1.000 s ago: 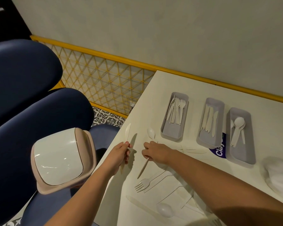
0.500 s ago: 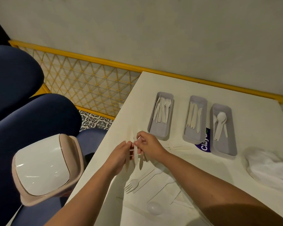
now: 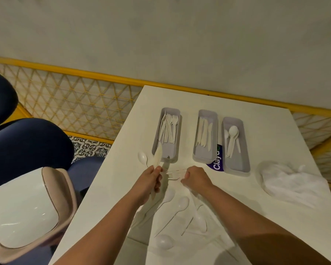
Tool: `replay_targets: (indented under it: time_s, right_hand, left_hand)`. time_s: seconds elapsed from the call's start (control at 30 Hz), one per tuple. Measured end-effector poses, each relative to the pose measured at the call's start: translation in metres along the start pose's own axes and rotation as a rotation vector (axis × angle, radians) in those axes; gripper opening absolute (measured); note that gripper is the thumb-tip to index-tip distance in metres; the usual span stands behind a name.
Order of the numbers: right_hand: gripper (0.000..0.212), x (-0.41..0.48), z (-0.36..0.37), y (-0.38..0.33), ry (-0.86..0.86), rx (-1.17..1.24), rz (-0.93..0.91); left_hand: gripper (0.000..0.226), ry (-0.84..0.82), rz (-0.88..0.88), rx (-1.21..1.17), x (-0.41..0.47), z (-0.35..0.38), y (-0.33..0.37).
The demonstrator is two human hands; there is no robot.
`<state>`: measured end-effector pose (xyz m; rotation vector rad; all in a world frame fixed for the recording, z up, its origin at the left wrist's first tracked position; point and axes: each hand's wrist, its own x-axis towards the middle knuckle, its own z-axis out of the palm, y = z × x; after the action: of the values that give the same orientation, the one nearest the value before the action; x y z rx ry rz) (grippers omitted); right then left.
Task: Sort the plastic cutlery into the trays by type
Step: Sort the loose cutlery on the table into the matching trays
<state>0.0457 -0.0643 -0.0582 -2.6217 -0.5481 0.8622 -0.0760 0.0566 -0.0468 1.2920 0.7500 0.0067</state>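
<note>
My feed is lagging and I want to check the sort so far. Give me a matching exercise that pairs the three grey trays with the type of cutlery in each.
Trays:
1. left tray
2. middle tray
3. right tray

Contents:
a. spoons
b. forks
c. knives

Pairs: 1-b, 2-c, 3-a.
</note>
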Motion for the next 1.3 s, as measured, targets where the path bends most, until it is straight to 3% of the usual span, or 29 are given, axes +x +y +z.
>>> replay_targets:
  time_s: [0.13,0.43,0.63,0.97,1.13,1.3]
  right_hand:
    - [0.039,-0.006,0.01,0.011,-0.058,-0.15,0.028]
    - [0.01,-0.007,0.019,0.018,-0.027,-0.075,0.066]
    - [0.044,-0.006,0.015,0.014,0.102,-0.156,-0.042]
    - [0.03,-0.002,0.013,-0.005,0.148,-0.471,-0.117]
    - [0.027,-0.004,0.014,-0.006,0.184,-0.457,-0.117]
    - [0.026,-0.014,0.005,-0.008,0.236,-0.17,-0.07]
  left_hand:
    - [0.023,-0.035,-0.007,-0.001,-0.001,0.01,0.0]
    - [0.02,-0.054,-0.045,0.019,-0.005,0.016,0.004]
    - [0.022,-0.029,-0.04,0.023,-0.01,0.013,0.006]
    - [0.022,-0.01,-0.037,0.006,-0.013,0.006,0.006]
    - [0.021,-0.015,-0.035,0.002,-0.012,0.007,0.009]
    - [0.02,-0.017,-0.038,-0.001,-0.007,0.012,0.01]
